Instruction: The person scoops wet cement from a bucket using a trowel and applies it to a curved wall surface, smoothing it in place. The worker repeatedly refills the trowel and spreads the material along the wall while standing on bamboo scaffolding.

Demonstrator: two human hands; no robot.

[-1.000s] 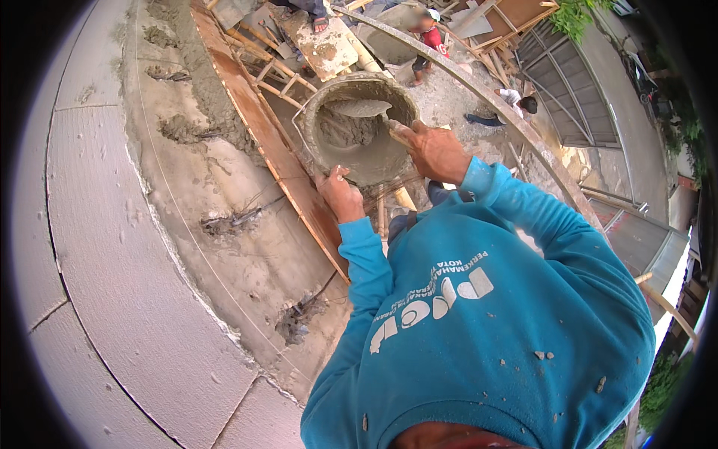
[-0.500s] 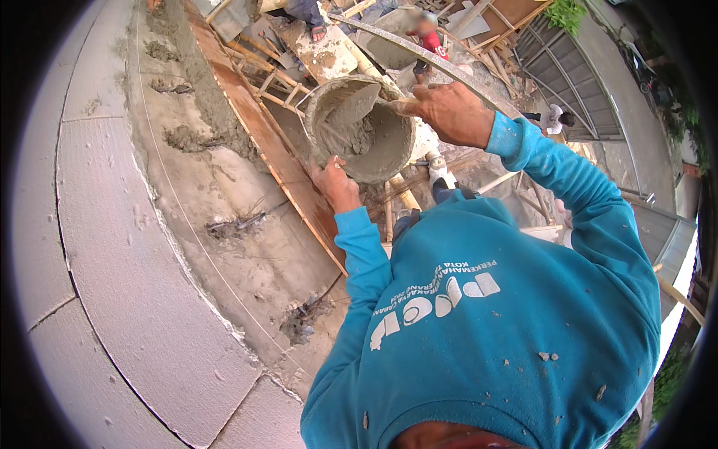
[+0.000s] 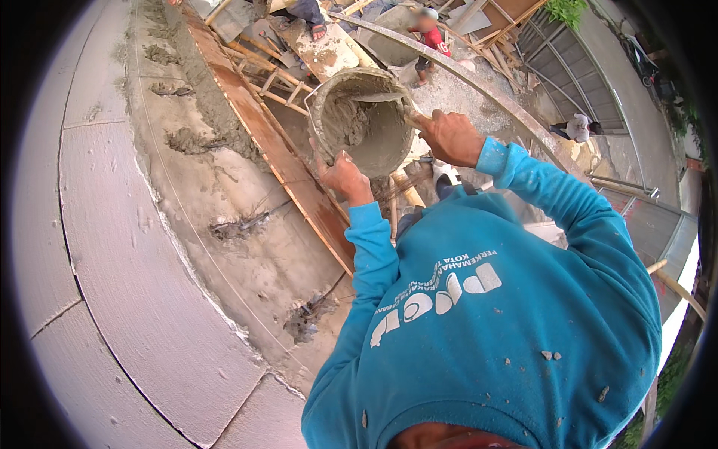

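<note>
The bucket [image 3: 387, 136] hung just ahead of the worker's chest, between the two hands, its mouth tipped enough that I could see down inside. Wet grey mortar [image 3: 345, 126] clung thickly to its left inner wall and the bottom, and the right inner wall wore a thinner smear. Across the far part of the mouth lay the trowel [image 3: 376, 97], its blade turned nearly edge-on within the rim and its handle coming out over the right side.

The right hand [image 3: 451, 138] was curled firmly around that handle, just beside the bucket's right rim. The left hand [image 3: 344, 177] gripped the near left edge of the bucket, thumb up at the rim and fingers partly bent along the outside; how tightly they pressed, I couldn't tell. Both arms came out of a teal sweatshirt [image 3: 486, 352] spotted with bits of dried mortar.

Close by on the left, a long brown board [image 3: 278, 142] ran from near to far, and beyond it spread a rough mortar-covered surface [image 3: 247, 187], then pale blocks [image 3: 134, 247] at the far left. Bamboo poles [image 3: 406, 188] showed below the bucket. Farther off stood a person in a red shirt [image 3: 431, 41], and to the right, one in a white shirt [image 3: 577, 129].
</note>
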